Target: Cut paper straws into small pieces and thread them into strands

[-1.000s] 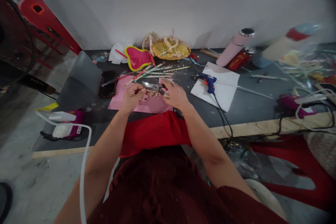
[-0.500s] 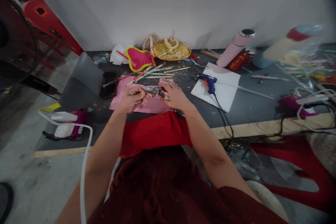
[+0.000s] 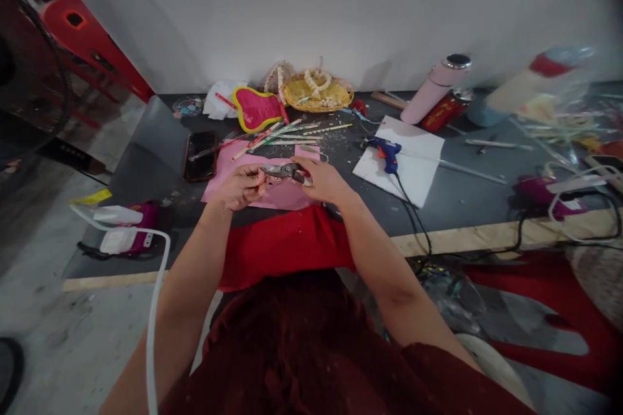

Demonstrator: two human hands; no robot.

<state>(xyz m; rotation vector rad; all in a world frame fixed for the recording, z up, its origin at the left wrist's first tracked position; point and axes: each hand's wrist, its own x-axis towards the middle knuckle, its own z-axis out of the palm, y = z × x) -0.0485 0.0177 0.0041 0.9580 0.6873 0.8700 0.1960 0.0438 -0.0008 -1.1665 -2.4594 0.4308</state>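
My right hand (image 3: 325, 181) is wrapped round the handles of a pair of pruning shears (image 3: 281, 170), whose blades point to the left. At the blade tips my left hand (image 3: 240, 188) has its fingers pinched; whatever is between them is too small to make out. Both hands are over a pink sheet (image 3: 220, 172) with small pale bits on it, partly hidden by the hands. Just beyond lie several thin printed sticks (image 3: 277, 137), white, green and red.
A phone (image 3: 201, 154) lies at left. Behind are a yellow-rimmed pink tray (image 3: 257, 110) and a wicker basket (image 3: 318, 104). At right are a blue glue gun (image 3: 387, 154) on a white board (image 3: 423, 172), a pink flask (image 3: 437, 87) and a red can (image 3: 448, 110). A white cable (image 3: 158, 292) hangs at left.
My left hand has turned slightly and its fingers have shifted at the blade tips. The shears have tilted a little in my right hand. The things on the table look unmoved.
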